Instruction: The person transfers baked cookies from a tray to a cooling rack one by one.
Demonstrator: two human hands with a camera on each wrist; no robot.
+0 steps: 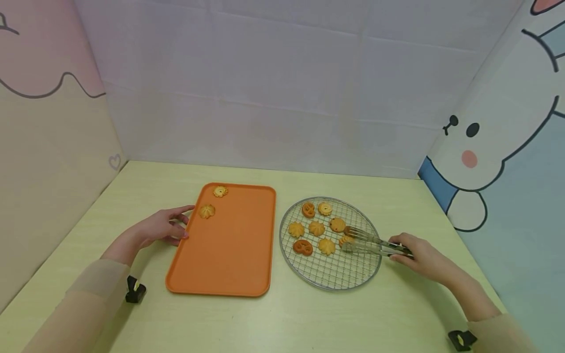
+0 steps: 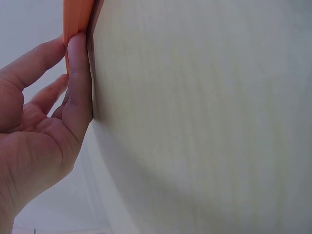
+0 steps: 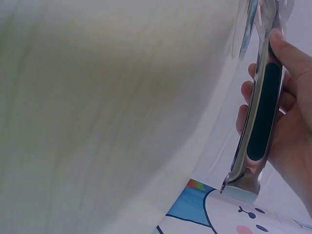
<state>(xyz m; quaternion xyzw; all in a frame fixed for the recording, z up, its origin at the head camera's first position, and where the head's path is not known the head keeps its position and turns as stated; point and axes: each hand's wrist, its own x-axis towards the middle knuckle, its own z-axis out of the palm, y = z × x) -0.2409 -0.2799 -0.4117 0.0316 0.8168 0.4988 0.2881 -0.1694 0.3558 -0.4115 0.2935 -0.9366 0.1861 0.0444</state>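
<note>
My left hand (image 1: pixel 163 228) touches the left rim of an orange tray (image 1: pixel 238 245) with thumb and fingertips; the left wrist view shows those fingers (image 2: pixel 78 63) at the tray's outer edge. On the tray lie a flower-shaped cookie (image 1: pixel 219 191) and a ridged cookie (image 1: pixel 207 211). With my right hand (image 1: pixel 423 255) I grip metal tongs (image 3: pixel 263 112) with dark handle inlays. Their pronged ends reach over a round wire rack (image 1: pixel 309 277), around a striped cookie (image 1: pixel 346 240) they partly cover; whether they pinch it cannot be told.
Several more cookies sit on the rack, among them pretzel shapes (image 1: pixel 303 247), a round dotted one (image 1: pixel 337 224) and ridged ones (image 1: pixel 326 246). The pale table (image 1: pixel 198 323) has a white cloth wall (image 1: pixel 273 98) behind and cartoon-printed panels on both sides.
</note>
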